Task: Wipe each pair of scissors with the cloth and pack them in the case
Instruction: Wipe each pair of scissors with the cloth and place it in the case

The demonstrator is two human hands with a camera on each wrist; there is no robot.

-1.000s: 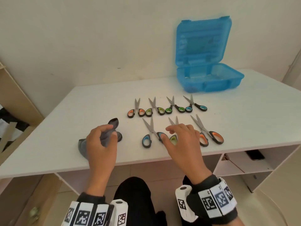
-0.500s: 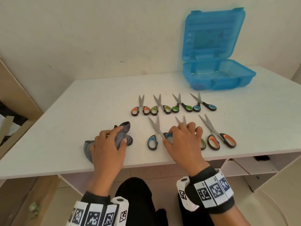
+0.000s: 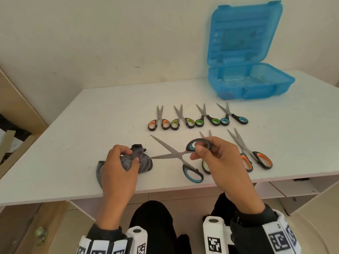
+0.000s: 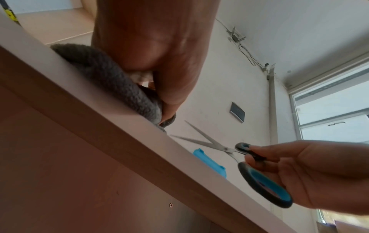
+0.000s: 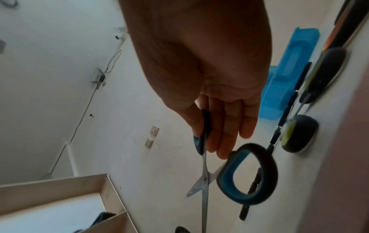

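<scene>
Right hand [image 3: 218, 160] pinches the blue scissors [image 3: 176, 155] by one handle loop above the tabletop [image 3: 110, 107], blades splayed (stiff, pointy, probably floppy at the pivot). Left hand [image 3: 119, 167] clutches the soft cloth [image 3: 141, 160].

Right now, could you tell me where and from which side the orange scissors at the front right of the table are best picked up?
Take the orange scissors by their handle loops, coming from the near table edge on the right. The loops face the person and the open blades point away toward the blue case. The right hand is busy pinching the blue scissors.
</scene>
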